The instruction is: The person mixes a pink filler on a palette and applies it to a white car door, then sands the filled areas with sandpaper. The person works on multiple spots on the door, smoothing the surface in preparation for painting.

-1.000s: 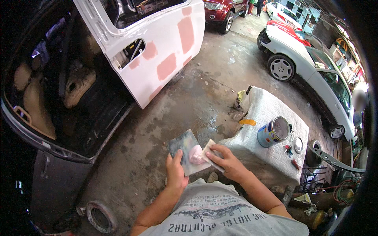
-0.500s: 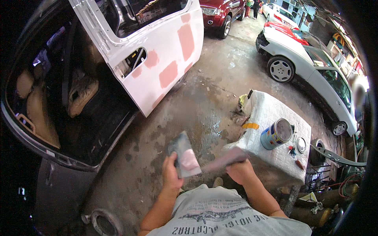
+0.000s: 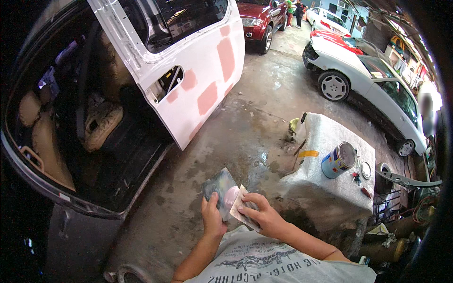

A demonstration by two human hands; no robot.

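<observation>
Before my body, my left hand [image 3: 213,219] grips a flat grey mixing board [image 3: 218,181], thumb on top. A mound of pink putty [image 3: 230,195] lies on the board. My right hand [image 3: 266,218] is closed on a thin, pale putty spreader [image 3: 239,214], fingers pressed on its face. The spreader's edge meets the board beside the putty. Ahead on the left hangs an open white car door [image 3: 198,54] with several dull pink patches; its handle opening is bare.
A covered table [image 3: 325,129] at right bears a blue paint can [image 3: 336,162], a round lid [image 3: 365,170] and small tools. The dark car interior [image 3: 127,146] opens at left. A white car [image 3: 356,70] and a red vehicle [image 3: 257,21] stand farther off. Two people are far back.
My right hand has brought the spreader left onto the board, at the putty. The board has tilted and shifted slightly down. The view has shifted a little.
</observation>
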